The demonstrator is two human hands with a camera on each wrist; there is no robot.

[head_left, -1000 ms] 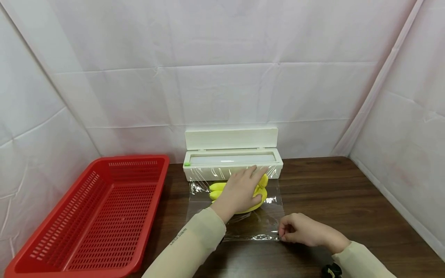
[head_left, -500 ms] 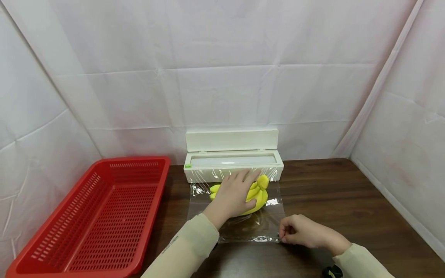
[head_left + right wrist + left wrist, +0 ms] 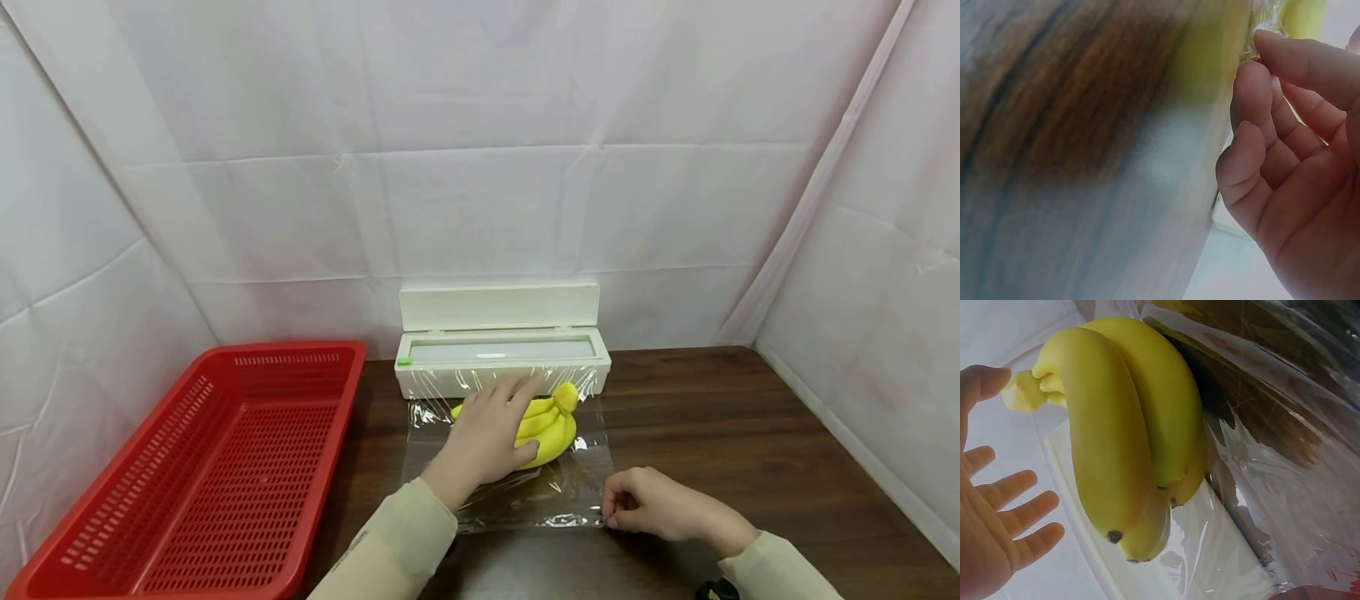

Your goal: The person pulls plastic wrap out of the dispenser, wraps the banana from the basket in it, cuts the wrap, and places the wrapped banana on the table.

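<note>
A bunch of yellow bananas lies on clear cling film stretched from a white film dispenser. My left hand is over the bunch's left part, hiding some of it. In the left wrist view, that hand has its fingers spread beside the bananas, gripping nothing; its thumb tip is by the stem end. My right hand pinches the near right corner of the film. The right wrist view shows the crumpled film edge at the thumb and fingertip.
A red slotted plastic basket stands on the left of the dark wooden table. The dispenser's lid is raised at the back. White cloth encloses the back and sides.
My left hand has slid left and slightly toward me, uncovering more of the bananas and their stem. The right hand keeps its pinch on the film corner, nearly still.
</note>
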